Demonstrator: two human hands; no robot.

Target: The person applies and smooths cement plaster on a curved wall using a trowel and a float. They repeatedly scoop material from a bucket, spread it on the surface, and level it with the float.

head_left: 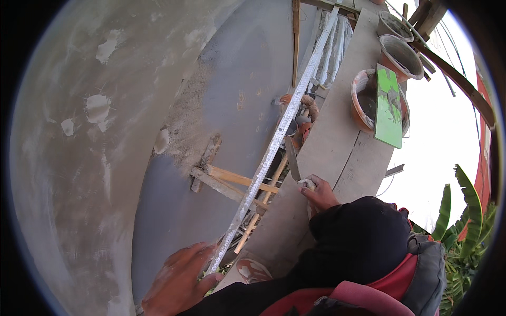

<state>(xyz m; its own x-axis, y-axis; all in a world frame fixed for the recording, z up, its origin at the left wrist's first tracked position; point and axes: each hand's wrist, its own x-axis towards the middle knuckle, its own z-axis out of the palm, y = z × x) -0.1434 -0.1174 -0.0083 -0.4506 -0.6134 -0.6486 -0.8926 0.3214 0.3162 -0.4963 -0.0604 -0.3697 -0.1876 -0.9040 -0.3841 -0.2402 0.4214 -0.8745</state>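
Note:
My left hand (176, 276) is low in the picture beside the plastered wall, its thumb and fingers on either side of the lower end of a long pale metal straightedge (276, 138). From there the bar slants up and away to the right, alongside the planks. My right hand (321, 195) is closed round the pale handle of a trowel (292, 160). The trowel's narrow blade points away from me, over the edge of the planks, and touches nothing that I can make out.
I am on a plank walkway (329, 142) with a gap along the wall (95, 174). Timber braces (226, 181) cross that gap. At the far right stand mortar buckets (363, 113), one with a green board (388, 108) across it. Banana leaves (466, 195) grow outside.

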